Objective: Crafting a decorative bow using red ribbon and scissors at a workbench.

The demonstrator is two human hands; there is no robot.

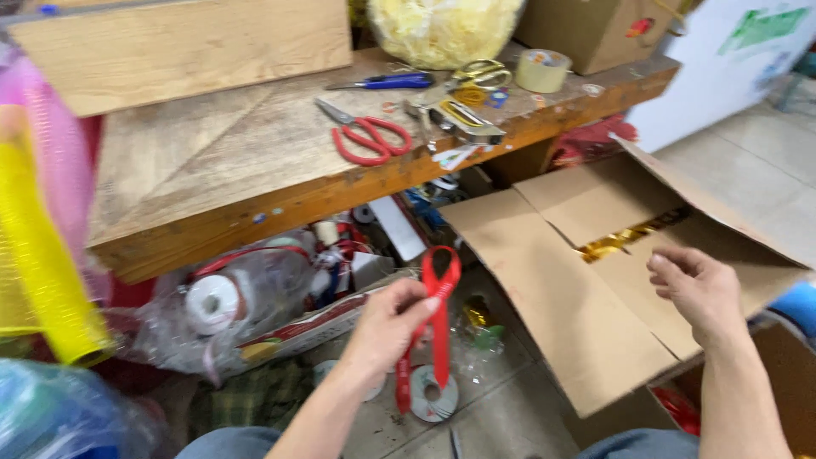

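My left hand [389,323] pinches a red ribbon [439,289] folded into a loop at the top, its two tails hanging down toward the floor. My right hand [699,289] hovers loosely curled over an open cardboard box [578,314] and holds nothing. Gold shiny material [625,238] shows through the gap between the box flaps.
A wooden workbench [212,161] carries red-handled scissors [367,138], blue-handled scissors [384,82], gold scissors [480,74], a stapler [466,121] and a tape roll [542,70]. Under it lie plastic bags with ribbon spools [212,303]. Yellow and pink mesh rolls [38,246] stand at the left.
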